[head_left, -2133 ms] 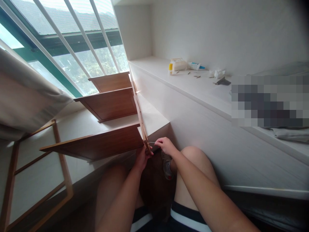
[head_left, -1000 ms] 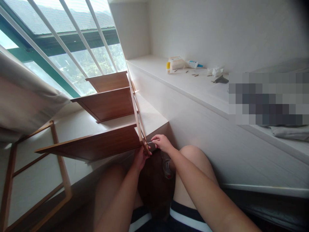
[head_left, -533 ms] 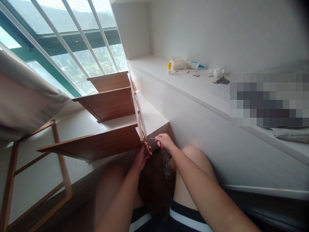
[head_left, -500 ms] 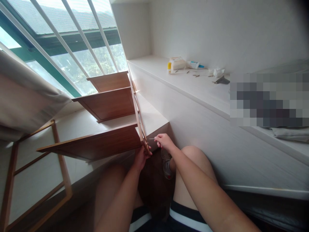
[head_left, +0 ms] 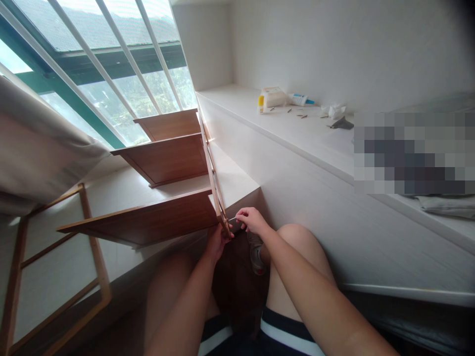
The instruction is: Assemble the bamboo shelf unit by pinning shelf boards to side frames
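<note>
A brown wooden shelf (head_left: 148,217) with several boards lies on its side, its narrow side frame (head_left: 213,180) running down toward me. My left hand (head_left: 218,242) is closed around the lower end of that frame, its fingers partly hidden behind the wood. Between the pinched fingers of my right hand (head_left: 251,220) is a thin metal rod (head_left: 232,219). The rod points left, and its tip is at the frame's edge just above my left fingers. Whether the tip sits in a hole is too small to tell.
On the white ledge (head_left: 315,148) are several small screws (head_left: 289,110), a yellow-capped bottle (head_left: 261,105), a white tube with a blue cap (head_left: 300,100) and crumpled plastic (head_left: 336,111). A second wooden frame (head_left: 98,257) leans at the left, below a curtain (head_left: 44,153).
My right hand has shifted slightly down and left, bringing the metal rod's tip to the side frame. My left hand and the shelf have stayed in place.
</note>
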{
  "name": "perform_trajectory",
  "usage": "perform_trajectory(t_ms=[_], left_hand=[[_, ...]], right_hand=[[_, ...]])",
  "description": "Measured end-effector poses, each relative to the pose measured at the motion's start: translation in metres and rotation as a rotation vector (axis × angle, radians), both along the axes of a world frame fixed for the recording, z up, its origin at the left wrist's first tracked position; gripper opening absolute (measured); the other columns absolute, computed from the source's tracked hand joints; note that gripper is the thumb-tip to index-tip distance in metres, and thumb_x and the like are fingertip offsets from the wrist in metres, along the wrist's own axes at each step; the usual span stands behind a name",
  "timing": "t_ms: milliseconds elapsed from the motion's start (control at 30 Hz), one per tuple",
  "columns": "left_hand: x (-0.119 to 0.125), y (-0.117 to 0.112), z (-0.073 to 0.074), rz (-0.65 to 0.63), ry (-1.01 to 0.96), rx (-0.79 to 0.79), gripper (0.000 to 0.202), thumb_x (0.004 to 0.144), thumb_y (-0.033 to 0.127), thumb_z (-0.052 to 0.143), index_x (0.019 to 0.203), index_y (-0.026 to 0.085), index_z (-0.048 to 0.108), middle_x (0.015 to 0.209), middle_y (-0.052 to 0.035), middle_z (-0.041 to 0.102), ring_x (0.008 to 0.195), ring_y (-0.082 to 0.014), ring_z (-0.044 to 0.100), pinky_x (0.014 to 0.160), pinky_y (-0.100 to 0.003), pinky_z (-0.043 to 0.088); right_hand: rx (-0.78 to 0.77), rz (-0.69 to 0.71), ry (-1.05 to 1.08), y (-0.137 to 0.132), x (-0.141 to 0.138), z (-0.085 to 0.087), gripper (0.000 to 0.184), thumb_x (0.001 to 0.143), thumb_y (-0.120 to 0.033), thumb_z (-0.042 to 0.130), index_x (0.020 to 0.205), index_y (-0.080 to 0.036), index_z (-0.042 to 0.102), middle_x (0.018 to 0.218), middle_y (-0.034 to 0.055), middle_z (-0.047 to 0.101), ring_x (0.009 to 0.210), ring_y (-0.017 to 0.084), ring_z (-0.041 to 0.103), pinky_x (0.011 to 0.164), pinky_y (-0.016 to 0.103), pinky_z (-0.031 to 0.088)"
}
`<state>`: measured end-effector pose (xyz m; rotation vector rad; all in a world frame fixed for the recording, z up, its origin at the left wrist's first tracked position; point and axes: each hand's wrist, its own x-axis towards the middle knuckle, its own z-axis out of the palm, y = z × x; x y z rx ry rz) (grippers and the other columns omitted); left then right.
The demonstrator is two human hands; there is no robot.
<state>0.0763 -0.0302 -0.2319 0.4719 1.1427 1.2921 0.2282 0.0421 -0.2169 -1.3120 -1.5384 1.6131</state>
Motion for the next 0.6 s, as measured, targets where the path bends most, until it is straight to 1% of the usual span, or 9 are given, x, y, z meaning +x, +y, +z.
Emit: perform_trajectory(t_ms=[133, 333, 533, 600], left_hand=[[-0.001, 0.0, -0.0029, 0.001, -0.004, 0.009, 0.037, 0.076, 0.045, 0.07, 0.098, 0.017, 0.058, 0.077, 0.0004, 0.066, 0.051, -0.0099, 0.059, 0.05, -0.024, 0.048], [-0.0009, 0.0005, -0.0068, 0.016, -0.004, 0.017, 0.035, 0.077, 0.045, 0.069, 0.097, 0.018, 0.058, 0.077, 0.0004, 0.066, 0.053, -0.0106, 0.06, 0.05, -0.024, 0.048], [-0.0007, 0.0004, -0.005, 0.006, -0.005, 0.003, 0.036, 0.076, 0.045, 0.071, 0.098, 0.018, 0.059, 0.077, 0.0011, 0.066, 0.051, -0.0094, 0.059, 0.049, -0.022, 0.047], [-0.0006, 0.0004, -0.0043, 0.006, -0.007, 0.002, 0.036, 0.076, 0.045, 0.071, 0.097, 0.018, 0.059, 0.077, 0.0012, 0.066, 0.051, -0.0093, 0.06, 0.049, -0.022, 0.047]], right_hand=[[-0.005, -0.014, 0.015, 0.0014, 0.0, -0.0016, 0.009, 0.081, -0.023, 0.059, 0.081, -0.015, 0.065, 0.076, 0.0027, 0.068, 0.044, 0.008, 0.057, 0.032, 0.015, 0.041], [-0.007, -0.021, 0.047, 0.0001, -0.0016, -0.0029, 0.009, 0.079, -0.022, 0.06, 0.08, -0.015, 0.065, 0.076, 0.0022, 0.068, 0.044, 0.008, 0.057, 0.031, 0.015, 0.041], [-0.028, -0.04, 0.077, -0.0018, -0.0052, -0.0091, 0.01, 0.08, -0.023, 0.059, 0.081, -0.015, 0.064, 0.079, 0.0029, 0.067, 0.047, 0.011, 0.061, 0.032, 0.018, 0.045], [-0.031, -0.044, 0.083, -0.0023, -0.0058, -0.0102, 0.01, 0.079, -0.023, 0.06, 0.082, -0.015, 0.064, 0.075, 0.0021, 0.066, 0.048, 0.011, 0.062, 0.033, 0.018, 0.046]])
